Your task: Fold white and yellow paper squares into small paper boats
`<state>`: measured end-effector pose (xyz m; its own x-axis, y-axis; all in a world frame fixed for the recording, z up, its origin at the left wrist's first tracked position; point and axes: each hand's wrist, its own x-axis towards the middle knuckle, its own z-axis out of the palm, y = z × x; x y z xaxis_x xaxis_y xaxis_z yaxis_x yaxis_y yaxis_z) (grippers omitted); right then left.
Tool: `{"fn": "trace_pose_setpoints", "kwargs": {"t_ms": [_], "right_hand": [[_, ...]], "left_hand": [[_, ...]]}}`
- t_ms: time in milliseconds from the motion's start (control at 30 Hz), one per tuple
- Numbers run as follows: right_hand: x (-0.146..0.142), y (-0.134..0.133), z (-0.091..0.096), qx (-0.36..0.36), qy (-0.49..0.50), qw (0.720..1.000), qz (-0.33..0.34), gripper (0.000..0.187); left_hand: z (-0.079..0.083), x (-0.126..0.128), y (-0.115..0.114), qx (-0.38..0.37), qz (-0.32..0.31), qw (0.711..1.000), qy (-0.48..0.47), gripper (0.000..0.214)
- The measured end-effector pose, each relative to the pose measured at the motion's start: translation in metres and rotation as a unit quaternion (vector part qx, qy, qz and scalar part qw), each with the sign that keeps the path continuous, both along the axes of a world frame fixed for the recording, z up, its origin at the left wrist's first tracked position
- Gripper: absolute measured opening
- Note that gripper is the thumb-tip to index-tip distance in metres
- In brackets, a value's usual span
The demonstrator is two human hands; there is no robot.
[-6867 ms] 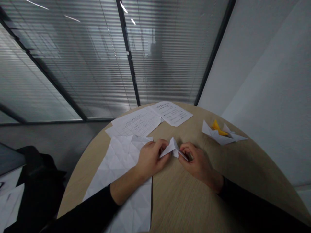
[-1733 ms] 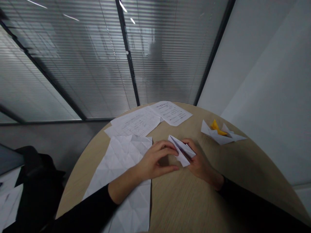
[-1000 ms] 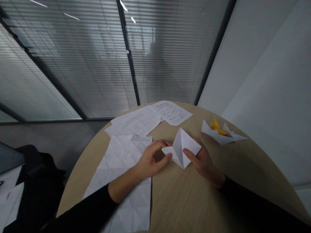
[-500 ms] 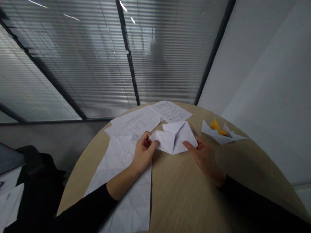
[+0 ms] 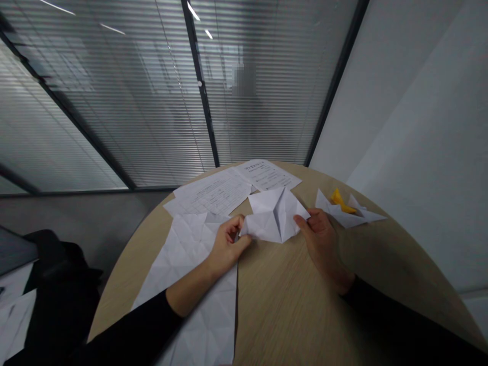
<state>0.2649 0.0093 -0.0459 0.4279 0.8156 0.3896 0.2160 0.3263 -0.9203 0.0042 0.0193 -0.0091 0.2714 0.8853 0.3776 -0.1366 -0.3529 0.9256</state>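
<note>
A folded white paper (image 5: 274,216) lies opened into a wide, creased, pointed shape on the round wooden table (image 5: 290,315). My left hand (image 5: 227,244) pinches its left corner between thumb and fingers. My right hand (image 5: 322,239) grips its right edge, with the index finger resting on top. The left forearm lies across a large creased white sheet (image 5: 190,274). Beyond my right hand sits a white folded paper piece (image 5: 345,216) with a yellow paper part (image 5: 341,201) in it.
Two printed sheets (image 5: 213,193) (image 5: 265,174) lie at the table's far edge. Behind them stands a glass partition (image 5: 114,101) with blinds and a dim figure beyond. A white wall (image 5: 412,127) rises at right, and a black bag (image 5: 57,290) sits at lower left.
The white paper has spread from a narrow fold into a wider, flatter shape. My hands have moved apart, and the paper now lies lower against the table, between them.
</note>
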Motion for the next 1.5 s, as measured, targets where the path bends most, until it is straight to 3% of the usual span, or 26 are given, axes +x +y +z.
{"fn": "trace_pose_setpoints", "kwargs": {"t_ms": [100,267,567,800,967,1100,1267,1400,1500], "right_hand": [[0.002,0.001,-0.002,-0.001,-0.008,1.0,-0.009,0.048],[0.0,0.0,-0.007,0.003,-0.022,0.998,0.061,0.043],[0.001,0.0,-0.015,0.029,-0.044,0.995,0.081,0.046],[-0.004,-0.003,-0.006,0.025,0.012,0.998,0.064,0.051],[-0.006,-0.006,-0.001,0.025,0.052,0.996,0.075,0.048],[-0.002,-0.003,-0.002,0.034,0.05,0.997,0.054,0.047],[0.0,0.0,-0.005,0.047,0.005,0.999,0.023,0.048],[0.005,0.002,-0.005,0.049,-0.008,0.999,-0.012,0.049],[0.013,0.004,-0.002,0.049,-0.013,0.998,-0.037,0.049]], "left_hand": [[-0.005,-0.002,0.004,-0.019,0.006,0.999,-0.03,0.044],[-0.006,0.002,0.008,-0.074,0.03,0.995,-0.062,0.059],[0.0,0.008,0.007,-0.122,-0.023,0.991,-0.055,0.042],[-0.002,0.007,0.009,-0.136,-0.025,0.99,-0.042,0.043],[-0.004,0.009,0.005,-0.171,-0.081,0.981,-0.035,0.051],[-0.002,0.008,0.005,-0.129,-0.136,0.982,-0.018,0.051],[-0.002,0.007,0.007,-0.051,-0.065,0.997,0.013,0.03],[-0.006,0.009,0.008,-0.141,-0.039,0.986,-0.076,0.039],[-0.006,0.01,0.01,-0.178,0.032,0.975,-0.128,0.048]]}}
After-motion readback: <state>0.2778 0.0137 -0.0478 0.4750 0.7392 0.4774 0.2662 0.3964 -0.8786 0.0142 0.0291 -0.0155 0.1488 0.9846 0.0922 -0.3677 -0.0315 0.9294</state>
